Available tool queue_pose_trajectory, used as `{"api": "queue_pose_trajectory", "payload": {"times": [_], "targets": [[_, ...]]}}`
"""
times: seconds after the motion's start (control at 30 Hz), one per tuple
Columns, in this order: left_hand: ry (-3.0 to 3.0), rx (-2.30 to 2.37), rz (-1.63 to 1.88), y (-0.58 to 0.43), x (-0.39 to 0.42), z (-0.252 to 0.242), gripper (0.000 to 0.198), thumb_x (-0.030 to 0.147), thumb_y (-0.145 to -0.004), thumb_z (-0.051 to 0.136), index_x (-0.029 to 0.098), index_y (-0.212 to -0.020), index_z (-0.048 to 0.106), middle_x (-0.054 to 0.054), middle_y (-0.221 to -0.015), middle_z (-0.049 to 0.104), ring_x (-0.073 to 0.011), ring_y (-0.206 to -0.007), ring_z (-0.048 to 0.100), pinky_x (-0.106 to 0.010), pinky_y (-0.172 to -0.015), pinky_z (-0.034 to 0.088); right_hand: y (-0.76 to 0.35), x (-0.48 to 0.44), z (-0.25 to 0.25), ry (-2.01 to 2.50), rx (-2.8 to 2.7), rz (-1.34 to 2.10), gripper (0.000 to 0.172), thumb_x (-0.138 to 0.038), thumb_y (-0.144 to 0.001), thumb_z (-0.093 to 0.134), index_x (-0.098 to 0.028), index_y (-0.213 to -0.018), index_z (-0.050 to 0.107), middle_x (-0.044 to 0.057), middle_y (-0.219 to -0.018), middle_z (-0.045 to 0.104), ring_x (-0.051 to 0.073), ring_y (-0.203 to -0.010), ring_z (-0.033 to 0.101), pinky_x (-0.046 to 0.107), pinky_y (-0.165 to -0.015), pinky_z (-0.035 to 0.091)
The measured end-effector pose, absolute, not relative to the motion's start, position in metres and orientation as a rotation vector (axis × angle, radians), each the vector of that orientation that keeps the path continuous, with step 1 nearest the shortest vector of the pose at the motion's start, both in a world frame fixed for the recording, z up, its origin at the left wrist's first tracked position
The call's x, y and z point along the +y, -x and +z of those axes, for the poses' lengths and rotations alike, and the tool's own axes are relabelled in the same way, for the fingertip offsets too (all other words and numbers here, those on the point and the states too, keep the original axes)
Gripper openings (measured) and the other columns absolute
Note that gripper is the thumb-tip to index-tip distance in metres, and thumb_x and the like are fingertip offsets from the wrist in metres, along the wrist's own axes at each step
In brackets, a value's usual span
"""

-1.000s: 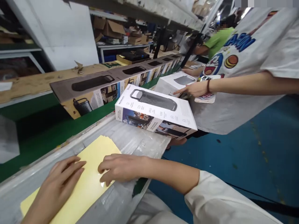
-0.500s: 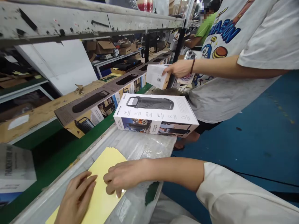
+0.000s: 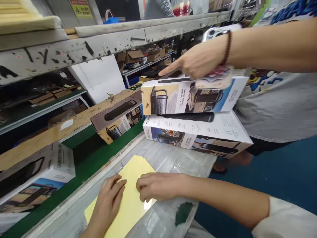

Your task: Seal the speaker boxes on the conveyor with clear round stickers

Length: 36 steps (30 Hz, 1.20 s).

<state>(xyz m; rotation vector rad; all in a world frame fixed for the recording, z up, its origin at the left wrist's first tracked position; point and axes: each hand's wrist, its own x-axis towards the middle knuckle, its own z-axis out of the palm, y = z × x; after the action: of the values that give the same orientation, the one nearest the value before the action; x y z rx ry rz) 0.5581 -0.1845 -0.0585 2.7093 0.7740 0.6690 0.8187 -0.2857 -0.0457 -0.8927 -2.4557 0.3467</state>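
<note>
A stack of yellow sheets lies on the plastic-covered bench in front of me. My left hand rests along the left side of the sheets, fingers stretched out and lying on the paper. On the right part of the stack is my right hand, its fingers curled together against the top sheet. A small shiny white patch shows under those fingertips; what the fingers pinch is hidden. Beyond the sheets, a white speaker box lies on the bench.
A co-worker's hand with a beaded bracelet is over a second speaker box, above the first. More boxes stand on the green conveyor at left. A scuffed shelf beam crosses above.
The view has swung left, so things sit further right. The co-worker's arm has come nearer, and a second speaker box now sits over the first. My hands keep their place on the yellow sheets.
</note>
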Motion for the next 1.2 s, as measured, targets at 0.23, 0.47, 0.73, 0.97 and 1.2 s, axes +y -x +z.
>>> {"api": "queue_pose_trajectory", "payload": {"times": [0.23, 0.47, 0.73, 0.97, 1.2], "targets": [[-2.900, 0.722, 0.546, -0.558, -0.186, -0.057, 0.037, 0.018, -0.103, 0.046, 0.033, -0.121, 0.074, -0.010, -0.129, 0.069, -0.0274, -0.117, 0.066, -0.043, -0.091, 0.058, -0.827, -0.292, -0.051, 0.893, -1.931, 0.972, 0.005, -0.019, -0.093, 0.074, -0.017, -0.089, 0.073, 0.009, -0.105, 0.072, 0.018, -0.102, 0.068, 0.028, -0.095, 0.054], [-3.027, 0.590, 0.458, -0.548, -0.168, -0.062, 0.043, 0.018, -0.100, 0.047, 0.039, -0.127, 0.073, -0.008, -0.130, 0.070, -0.0281, -0.116, 0.069, -0.042, -0.087, 0.062, -0.833, -0.329, -0.012, 0.888, -1.596, 0.987, 0.027, -0.041, -0.097, 0.069, -0.017, -0.085, 0.072, 0.008, -0.087, 0.076, 0.016, -0.082, 0.072, 0.029, -0.080, 0.058], [-2.934, 0.107, 0.527, -0.651, -0.196, 0.020, 0.031, 0.022, -0.100, 0.050, 0.030, -0.120, 0.072, -0.009, -0.118, 0.072, -0.0239, -0.102, 0.073, -0.034, -0.080, 0.063, -0.927, -0.460, 0.051, 0.977, -0.843, 0.712, 0.034, -0.039, -0.082, 0.087, -0.030, -0.105, 0.064, -0.003, -0.074, 0.068, 0.012, -0.055, 0.059, 0.026, -0.051, 0.046], [-2.812, -0.687, 0.432, -0.847, -0.326, 0.058, 0.029, 0.014, -0.098, 0.051, 0.016, -0.122, 0.067, -0.018, -0.127, 0.066, -0.0290, -0.121, 0.064, -0.045, -0.101, 0.058, -1.031, -0.473, 0.067, 1.379, -0.345, 0.283, 0.051, -0.026, -0.061, 0.096, -0.021, -0.096, 0.059, -0.006, -0.064, 0.061, 0.010, -0.054, 0.052, 0.025, -0.053, 0.044], [-3.218, -0.314, 0.417, -0.937, -0.358, 0.043, 0.038, 0.034, -0.102, 0.057, 0.011, -0.131, 0.067, -0.023, -0.150, 0.054, -0.0417, -0.147, 0.042, -0.073, -0.120, 0.033, -1.082, -0.448, 0.062, 1.584, -0.389, 0.345, 0.039, -0.012, -0.068, 0.088, -0.019, -0.088, 0.056, -0.010, -0.052, 0.051, 0.008, -0.045, 0.046, 0.021, -0.043, 0.038]]}}
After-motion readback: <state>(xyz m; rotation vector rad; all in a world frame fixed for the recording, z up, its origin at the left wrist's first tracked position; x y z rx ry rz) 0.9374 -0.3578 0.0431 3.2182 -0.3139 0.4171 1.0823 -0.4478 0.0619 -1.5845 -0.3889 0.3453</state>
